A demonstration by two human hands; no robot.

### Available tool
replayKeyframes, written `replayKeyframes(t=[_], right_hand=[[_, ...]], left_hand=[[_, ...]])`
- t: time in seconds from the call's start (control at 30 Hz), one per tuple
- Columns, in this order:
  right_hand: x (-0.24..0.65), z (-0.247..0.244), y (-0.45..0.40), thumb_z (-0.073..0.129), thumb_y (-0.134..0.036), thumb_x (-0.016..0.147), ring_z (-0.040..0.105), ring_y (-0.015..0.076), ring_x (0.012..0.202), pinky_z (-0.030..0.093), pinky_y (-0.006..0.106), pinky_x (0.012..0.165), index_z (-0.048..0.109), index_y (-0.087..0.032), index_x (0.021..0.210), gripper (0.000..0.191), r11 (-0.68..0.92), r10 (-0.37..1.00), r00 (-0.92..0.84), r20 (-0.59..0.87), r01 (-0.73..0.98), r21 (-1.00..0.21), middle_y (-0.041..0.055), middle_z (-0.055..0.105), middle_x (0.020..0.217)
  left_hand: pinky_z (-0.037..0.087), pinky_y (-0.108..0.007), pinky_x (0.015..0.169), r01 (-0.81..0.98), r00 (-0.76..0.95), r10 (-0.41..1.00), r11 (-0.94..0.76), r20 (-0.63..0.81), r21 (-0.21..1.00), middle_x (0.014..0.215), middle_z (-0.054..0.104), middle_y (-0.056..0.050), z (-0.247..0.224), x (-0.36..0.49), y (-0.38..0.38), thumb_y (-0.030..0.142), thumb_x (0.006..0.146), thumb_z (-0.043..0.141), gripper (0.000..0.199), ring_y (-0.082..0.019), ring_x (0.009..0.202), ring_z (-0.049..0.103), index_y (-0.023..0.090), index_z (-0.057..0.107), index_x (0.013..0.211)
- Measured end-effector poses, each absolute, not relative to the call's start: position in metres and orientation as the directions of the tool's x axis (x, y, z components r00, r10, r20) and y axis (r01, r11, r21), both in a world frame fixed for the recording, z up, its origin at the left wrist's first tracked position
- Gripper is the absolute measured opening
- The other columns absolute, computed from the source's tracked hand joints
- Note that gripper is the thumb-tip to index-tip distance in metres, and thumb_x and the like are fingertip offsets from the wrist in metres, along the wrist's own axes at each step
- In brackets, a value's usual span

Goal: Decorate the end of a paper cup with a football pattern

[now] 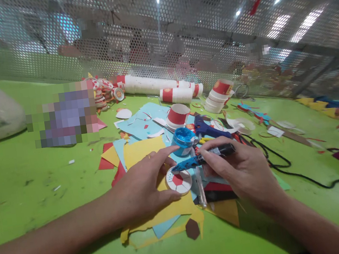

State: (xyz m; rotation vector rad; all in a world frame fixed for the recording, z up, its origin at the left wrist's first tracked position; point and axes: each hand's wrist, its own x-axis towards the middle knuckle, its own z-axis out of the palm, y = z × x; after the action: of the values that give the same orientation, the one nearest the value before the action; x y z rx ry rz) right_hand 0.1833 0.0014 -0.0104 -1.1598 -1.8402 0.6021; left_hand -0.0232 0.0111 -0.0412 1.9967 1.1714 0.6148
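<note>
Right hand of mine grips a blue-smeared paintbrush, its tip hovering at the rim of the white paper disc with the red centre, which lies on yellow paper. Left hand lies flat, fingertips pinning that disc, index finger outstretched. With my wrist raised off the table, I reckon a wobble could smear blue across the red patch or my fingertips.

A bright green table fills the lower frame. Across the top runs a perforated metal screen, with ceiling lights glinting through at upper right.
</note>
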Motion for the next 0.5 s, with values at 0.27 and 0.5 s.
replayKeyframes(t=[0.27, 0.5], right_hand=[[0.1834, -0.0119, 0.0026, 0.058, -0.027, 0.087, 0.053, 0.01, 0.05, 0.048, 0.022, 0.049, 0.063, -0.02, 0.085, 0.01, 0.446, 0.894, -0.202, 0.399, 0.478, -0.757, -0.0031, 0.06, 0.059], [0.1832, -0.0131, 0.0028, 0.059, -0.027, 0.087, 0.052, 0.0091, 0.049, 0.046, 0.021, 0.049, 0.064, -0.019, 0.086, 0.009, 0.449, 0.893, -0.206, 0.4, 0.471, -0.76, -0.0035, 0.059, 0.059]], left_hand=[[0.049, -0.032, 0.078, 0.521, 0.476, 0.878, -0.325, 0.048, 0.789, 0.102, 0.061, -0.002, -0.0417, -0.0241, 0.0113, 0.031, 0.073, 0.07, 0.076, -0.02, 0.091, 0.058, 0.035, 0.033, 0.138], [0.048, -0.033, 0.077, 0.534, 0.459, 0.887, -0.325, 0.055, 0.78, 0.1, 0.061, -0.001, -0.0422, -0.0225, 0.0104, 0.031, 0.072, 0.071, 0.075, -0.02, 0.088, 0.058, 0.035, 0.033, 0.137]])
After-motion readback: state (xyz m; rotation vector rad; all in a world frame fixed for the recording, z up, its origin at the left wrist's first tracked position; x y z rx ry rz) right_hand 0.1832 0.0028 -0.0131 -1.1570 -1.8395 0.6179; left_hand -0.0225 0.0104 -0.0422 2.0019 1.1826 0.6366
